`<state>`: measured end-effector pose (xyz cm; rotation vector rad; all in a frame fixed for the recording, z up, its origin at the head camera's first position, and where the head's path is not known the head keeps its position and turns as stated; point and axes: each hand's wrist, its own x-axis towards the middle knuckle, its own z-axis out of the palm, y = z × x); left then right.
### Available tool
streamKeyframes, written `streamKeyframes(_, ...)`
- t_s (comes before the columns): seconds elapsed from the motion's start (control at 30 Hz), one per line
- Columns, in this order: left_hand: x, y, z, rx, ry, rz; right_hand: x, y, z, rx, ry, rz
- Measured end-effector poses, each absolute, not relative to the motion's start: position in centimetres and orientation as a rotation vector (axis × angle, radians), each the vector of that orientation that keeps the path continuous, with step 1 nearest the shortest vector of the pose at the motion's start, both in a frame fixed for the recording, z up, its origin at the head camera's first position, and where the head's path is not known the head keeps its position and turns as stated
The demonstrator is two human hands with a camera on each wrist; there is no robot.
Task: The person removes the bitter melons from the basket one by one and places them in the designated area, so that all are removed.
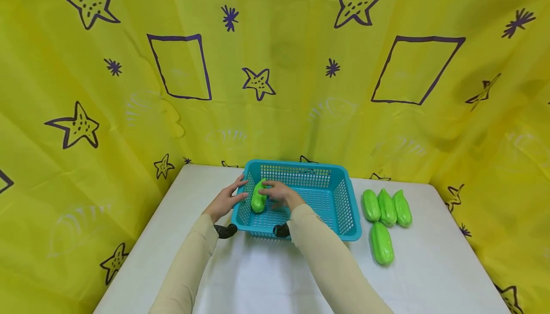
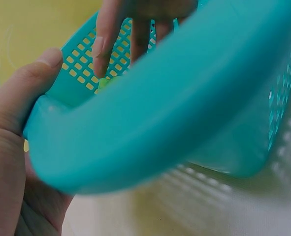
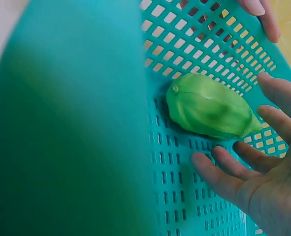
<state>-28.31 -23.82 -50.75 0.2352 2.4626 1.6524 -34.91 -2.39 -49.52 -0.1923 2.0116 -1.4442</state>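
A light green, gourd-shaped vegetable point(image 3: 209, 105) with one pointed end lies on the floor of a teal plastic basket point(image 1: 296, 165), along its left wall. My right hand point(image 1: 279, 193) reaches into the basket just right of this gourd. In the right wrist view its spread fingers point(image 3: 219, 177) stand beside the gourd and grip nothing. At the basket's left wall, my left hand point(image 1: 225, 202) holds the rim, its thumb point(image 2: 49, 59) over the edge and its other fingers outside. The basket's near corner hides most of the gourd in the left wrist view.
Right of the basket, three similar green gourds point(image 1: 387, 208) lie side by side on the white table point(image 1: 434, 237), with another gourd point(image 1: 382, 243) just in front. A yellow curtain point(image 1: 283, 128) with drawn stars hangs close behind and along both sides.
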Motion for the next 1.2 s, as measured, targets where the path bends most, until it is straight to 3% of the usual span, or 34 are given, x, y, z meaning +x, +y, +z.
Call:
streamKeyframes(0.57, -28.3, -23.8, -50.6, 0.238, 2.468, 1.645, -34.6, -3.1, -50.1, -0.225, 2.017, -1.372)
streamKeyframes(0.97, -28.5, -23.9, -50.8, 0.207, 2.449, 1.665, -35.5, -0.9, -50.5, -0.188, 2.310, -1.250)
streamKeyframes(1.2, -27.3, -23.1, -49.0, 0.202, 2.441, 1.667, -35.9, 0.8, -50.3, -0.180, 2.247, -1.268)
